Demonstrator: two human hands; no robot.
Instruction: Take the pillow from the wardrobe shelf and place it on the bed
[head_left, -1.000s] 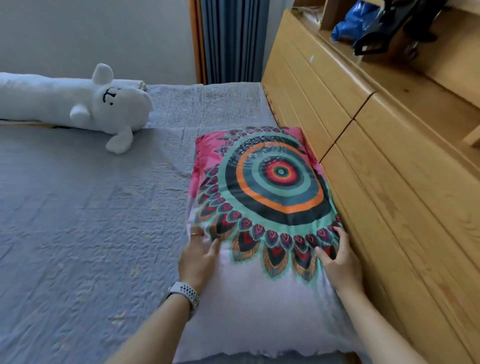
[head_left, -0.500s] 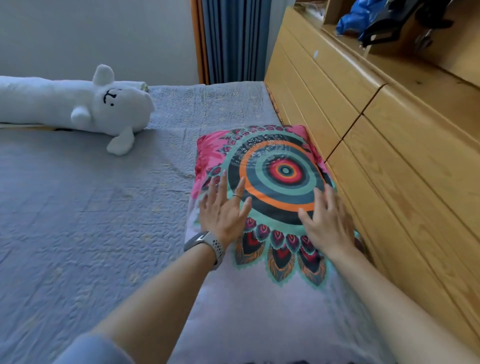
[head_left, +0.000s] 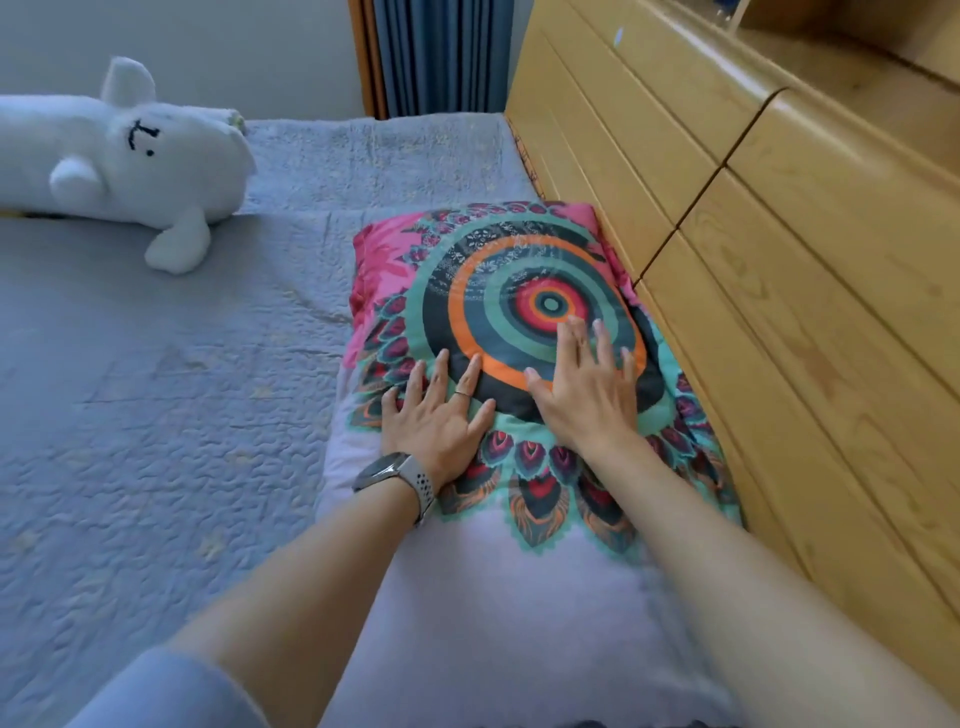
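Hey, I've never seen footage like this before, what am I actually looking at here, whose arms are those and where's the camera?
There is no machine here. The camera sits on a person's head and looks forward and down, so the two bare arms reaching in from the bottom are the wearer's own. There is just this one view.

The surface is a bed with a grey-blue quilted cover. A pillow with a bright ringed pattern lies on it, along a wooden headboard on the right. A white plush toy lies at the far left.

The left hand, with a watch on its wrist, and the right hand lie flat and open on the pillow. Neither grips anything.
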